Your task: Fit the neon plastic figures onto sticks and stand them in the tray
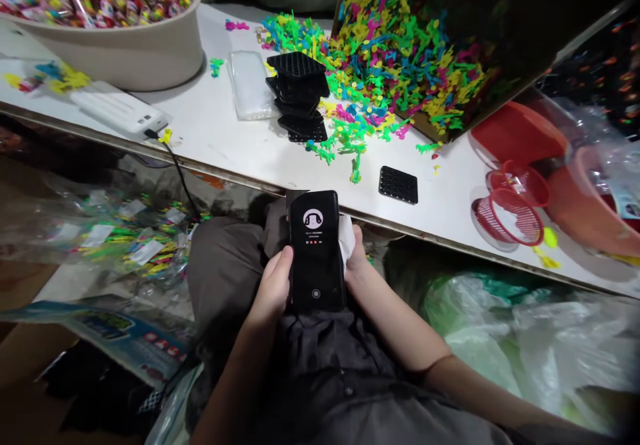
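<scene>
A black smartphone (317,258) is held upright over my lap, its dark screen showing a round white icon and small text. My left hand (276,275) grips its left edge, with the thumb along the side and the other fingers hidden behind. At the phone's right edge, my right hand (355,255) is closed around a crumpled white cloth or tissue (345,235), pressed near the back of the phone. Most of the right fingers are out of sight. On the table ahead lies a black studded rectangular pad (399,184), apart from both hands.
Bright plastic figures (395,58) spill from a large tipped box onto the white table (225,155). Black pads (297,92) are stacked beside a clear packet (251,85). A cabled power bank (120,108), candy tub (120,52) and red baskets (515,215) stand around; plastic bags (550,345) lie below right.
</scene>
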`<state>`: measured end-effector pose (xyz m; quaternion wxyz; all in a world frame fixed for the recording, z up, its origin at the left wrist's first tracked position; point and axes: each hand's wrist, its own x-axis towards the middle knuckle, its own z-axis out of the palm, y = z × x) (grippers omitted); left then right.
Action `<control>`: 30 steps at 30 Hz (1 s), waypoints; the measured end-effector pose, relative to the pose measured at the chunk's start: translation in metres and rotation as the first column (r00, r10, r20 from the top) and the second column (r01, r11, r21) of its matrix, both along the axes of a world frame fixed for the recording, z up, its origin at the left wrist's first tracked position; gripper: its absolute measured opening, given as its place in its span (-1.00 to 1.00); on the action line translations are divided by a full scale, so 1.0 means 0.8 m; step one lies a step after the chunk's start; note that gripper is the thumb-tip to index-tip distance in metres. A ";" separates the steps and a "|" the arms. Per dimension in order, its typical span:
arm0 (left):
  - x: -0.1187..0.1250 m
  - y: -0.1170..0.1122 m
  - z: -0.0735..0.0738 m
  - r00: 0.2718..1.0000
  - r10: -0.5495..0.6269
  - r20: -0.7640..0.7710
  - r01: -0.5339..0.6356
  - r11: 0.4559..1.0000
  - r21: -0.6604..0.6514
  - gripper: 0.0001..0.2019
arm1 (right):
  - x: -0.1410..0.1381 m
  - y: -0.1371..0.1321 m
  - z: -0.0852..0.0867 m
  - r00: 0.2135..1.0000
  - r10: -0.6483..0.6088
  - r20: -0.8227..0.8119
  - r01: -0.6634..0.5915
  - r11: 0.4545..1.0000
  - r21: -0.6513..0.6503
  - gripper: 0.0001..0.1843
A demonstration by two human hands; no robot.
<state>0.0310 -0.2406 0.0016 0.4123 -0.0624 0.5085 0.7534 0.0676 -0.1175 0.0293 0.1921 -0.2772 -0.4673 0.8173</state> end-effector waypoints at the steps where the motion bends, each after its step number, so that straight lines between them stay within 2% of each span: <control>1: 0.000 0.000 -0.002 1.000 -0.005 -0.007 0.005 1.000 -0.007 -0.56 | -0.001 0.001 0.000 0.993 0.108 -0.046 -0.111 0.992 -0.065 -0.48; 3: 0.000 0.000 -0.004 1.000 -0.028 -0.008 0.028 1.000 -0.011 -0.56 | -0.001 0.004 0.004 0.949 0.283 -0.141 -0.305 0.937 -0.172 -0.34; 4: 0.000 0.000 -0.005 0.999 -0.046 -0.008 0.046 0.999 -0.012 -0.56 | -0.001 0.004 0.006 0.935 0.311 -0.169 -0.342 0.918 -0.203 -0.29; 6: -0.001 0.000 -0.005 0.997 -0.079 -0.019 0.079 0.997 -0.017 -0.55 | -0.001 0.006 0.009 0.922 0.328 -0.207 -0.376 0.888 -0.265 -0.24; 9: -0.003 0.001 -0.002 0.991 -0.107 -0.079 0.104 0.994 -0.043 -0.57 | 0.001 0.009 0.009 0.908 0.321 -0.268 -0.402 0.849 -0.344 -0.28; 14: -0.004 0.003 0.002 0.979 -0.123 -0.160 0.108 0.989 -0.103 -0.59 | 0.005 0.013 0.005 0.890 0.317 -0.329 -0.432 0.819 -0.378 -0.33; 19: -0.002 0.004 0.002 0.987 -0.097 -0.124 0.083 0.990 -0.116 -0.62 | 0.005 0.013 0.005 0.919 0.286 -0.271 -0.375 0.846 -0.380 -0.32; 21: -0.002 0.005 0.002 0.992 -0.066 -0.109 0.053 0.992 -0.114 -0.61 | 0.004 0.014 -0.001 0.934 0.277 -0.227 -0.345 0.864 -0.366 -0.40; 25: -0.009 0.002 0.005 0.983 0.111 -0.145 -0.125 0.988 -0.095 -0.60 | 0.006 0.015 -0.019 0.971 0.216 -0.102 -0.236 0.933 -0.272 -0.59; 28: -0.023 -0.003 0.005 0.946 0.263 -0.188 -0.281 0.957 -0.071 -0.62 | 0.012 0.015 -0.027 0.980 0.197 -0.039 -0.200 0.957 -0.212 -0.61; 30: -0.033 -0.007 0.004 0.916 0.339 -0.216 -0.362 0.929 -0.077 -0.61 | 0.016 0.015 -0.030 0.991 0.132 0.004 -0.129 0.971 -0.201 -0.63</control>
